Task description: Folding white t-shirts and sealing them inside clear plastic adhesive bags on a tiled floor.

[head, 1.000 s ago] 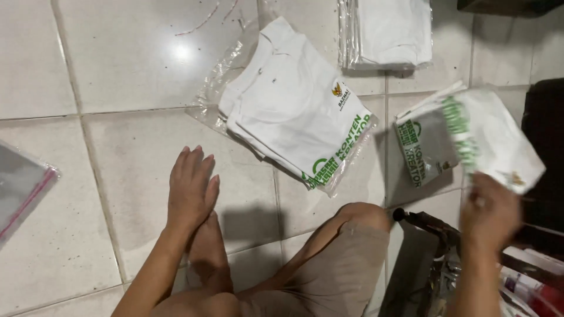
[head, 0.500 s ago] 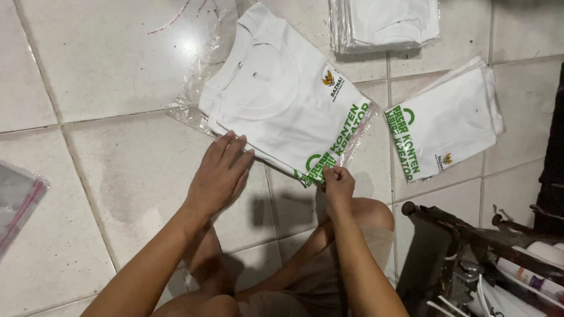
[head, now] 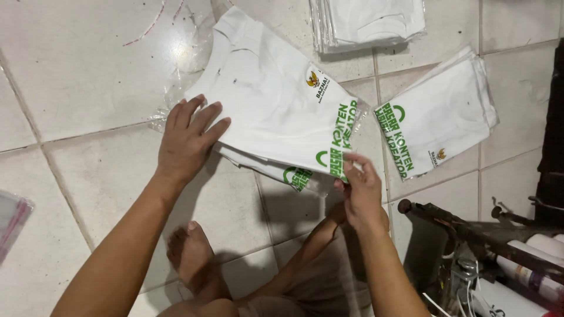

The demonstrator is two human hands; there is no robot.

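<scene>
A folded white shirt with green print (head: 276,100) lies on a clear plastic bag (head: 176,88) on the tiled floor, on top of another folded shirt. My left hand (head: 187,138) rests flat on its left edge, fingers spread. My right hand (head: 358,185) pinches the shirt's lower right corner by the green lettering. A second folded white shirt with green print (head: 437,120) lies to the right, apart from both hands.
A stack of bagged white shirts (head: 370,23) sits at the top. A dark metal machine with tubes (head: 493,240) stands at the lower right. More plastic bags (head: 12,217) lie at the left edge. My bare foot (head: 191,252) and knee are below.
My right hand set the second shirt down on the right and came to the first shirt's corner. My left hand moved up from the floor onto the shirt's left edge.
</scene>
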